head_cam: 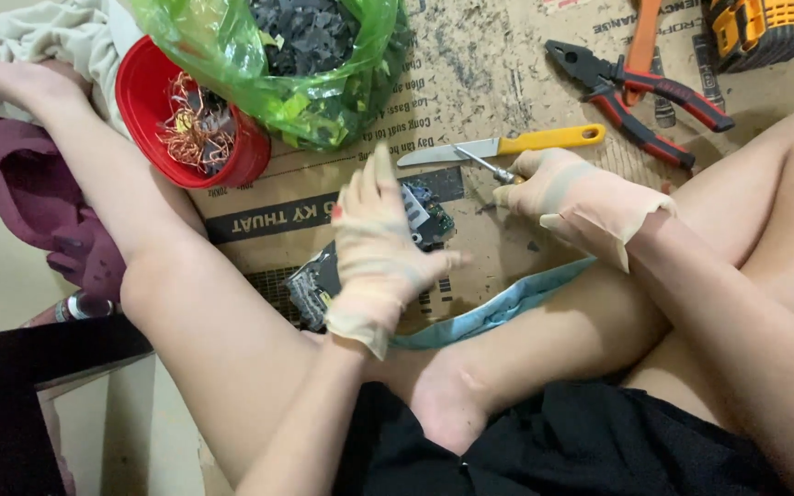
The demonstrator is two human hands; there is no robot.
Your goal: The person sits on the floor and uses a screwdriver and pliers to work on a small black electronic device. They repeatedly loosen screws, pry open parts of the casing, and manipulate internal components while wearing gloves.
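**Gloved hands on a circuit board**

Nearest to us lay black cloth (581, 450) across our lap, with our bare legs folded on the cardboard sheet (498, 64) that covered the floor. Just beyond, our left hand (377, 241), in a thin pale glove, pressed flat with fingers spread on a circuit board (425, 213), pinning it to the cardboard. Our right hand (573, 195), gloved the same way, was closed around a small screwdriver (484, 165), its metal tip pointing toward the board's upper edge. A strip of light blue material (498, 308) ran under our wrists.

Farther out, a knife with a yellow handle (507, 145) lay just past the screwdriver. Red-handled pliers (640, 99) rested to the right. A red bowl (197, 124) holding tangled copper wire sat to the left, touching a green plastic bag (314, 60) of dark scraps.
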